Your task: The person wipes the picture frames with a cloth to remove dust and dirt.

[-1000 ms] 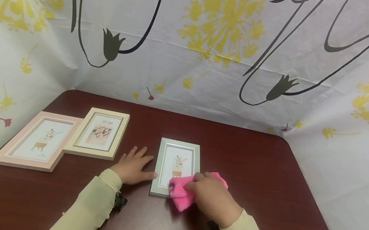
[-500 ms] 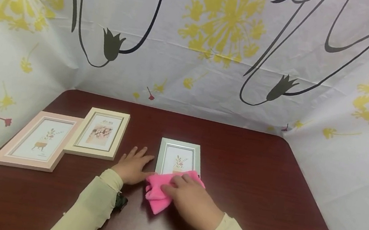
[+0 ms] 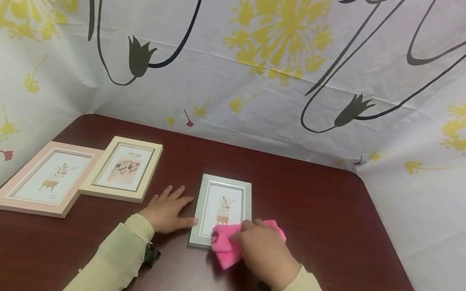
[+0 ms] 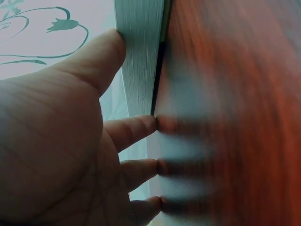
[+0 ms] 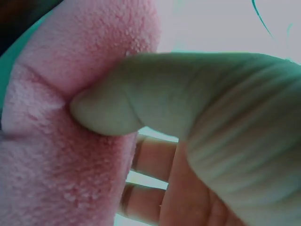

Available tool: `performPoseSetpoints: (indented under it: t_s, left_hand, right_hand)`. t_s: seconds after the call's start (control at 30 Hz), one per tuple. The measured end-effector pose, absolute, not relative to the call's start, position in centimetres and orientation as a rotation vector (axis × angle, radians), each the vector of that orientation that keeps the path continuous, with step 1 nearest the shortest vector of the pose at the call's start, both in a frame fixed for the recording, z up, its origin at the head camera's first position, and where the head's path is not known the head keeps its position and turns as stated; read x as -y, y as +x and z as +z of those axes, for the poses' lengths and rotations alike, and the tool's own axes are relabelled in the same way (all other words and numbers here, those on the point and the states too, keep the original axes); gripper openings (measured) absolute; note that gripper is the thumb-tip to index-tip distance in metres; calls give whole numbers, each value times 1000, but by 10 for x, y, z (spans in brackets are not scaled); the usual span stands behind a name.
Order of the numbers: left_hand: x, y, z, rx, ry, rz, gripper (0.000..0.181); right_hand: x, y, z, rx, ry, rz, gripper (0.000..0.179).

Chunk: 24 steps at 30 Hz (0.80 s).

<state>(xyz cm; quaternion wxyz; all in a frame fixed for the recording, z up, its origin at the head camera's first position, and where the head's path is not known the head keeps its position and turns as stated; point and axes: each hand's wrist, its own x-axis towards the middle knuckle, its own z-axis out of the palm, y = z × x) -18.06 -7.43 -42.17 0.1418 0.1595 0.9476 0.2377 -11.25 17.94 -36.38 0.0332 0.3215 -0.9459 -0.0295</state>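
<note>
A pale green picture frame (image 3: 201, 209) lies flat on the table, its print of a potted plant facing up. My left hand (image 3: 166, 211) rests spread on the table at its left, thumb tip at the frame's left edge. In the left wrist view the thumb (image 4: 106, 56) touches the side of the picture frame (image 4: 141, 52), and the other fingertips stand on the wood. My right hand (image 3: 268, 252) grips a bunched pink cloth (image 3: 227, 246) over the frame's lower right corner. The right wrist view shows the thumb pressed into the fuzzy pink cloth (image 5: 61, 165).
A pink picture frame (image 3: 33, 209) and a cream picture frame (image 3: 148, 174) lie against each other at the left of the dark red table (image 3: 317, 209). Patterned white sheeting (image 3: 212, 26) encloses the table's back and sides.
My right hand slid the pink cloth left across the frame's lower part, then back right to its lower right corner. The left hand and the frames stayed in place.
</note>
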Motion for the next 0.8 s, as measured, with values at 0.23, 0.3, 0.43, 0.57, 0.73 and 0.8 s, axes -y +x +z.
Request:
performPoseSetpoints:
  t_s: [0.23, 0.3, 0.43, 0.57, 0.73, 0.8]
  left_hand:
    - [76, -181, -421, -2758, 464, 673, 69]
    - [75, -182, -421, -2768, 458, 672, 67]
    - [75, -182, -421, -2771, 448, 673, 66]
    - [74, -182, -422, -2773, 452, 662, 66]
    - [74, -181, -423, -2771, 463, 662, 70]
    - [74, -181, -423, -2767, 461, 673, 73]
  right_hand:
    - [-155, -110, -381, 2720, 1186, -91, 27]
    - [-151, -110, -385, 2689, 1229, -61, 31]
    - [-148, -111, -388, 2683, 1249, -36, 34]
    - [-151, -112, -388, 2694, 1256, -13, 32]
    - [-160, -116, -383, 2774, 1202, 26, 29]
    - [-165, -118, -380, 2840, 1139, 27, 28]
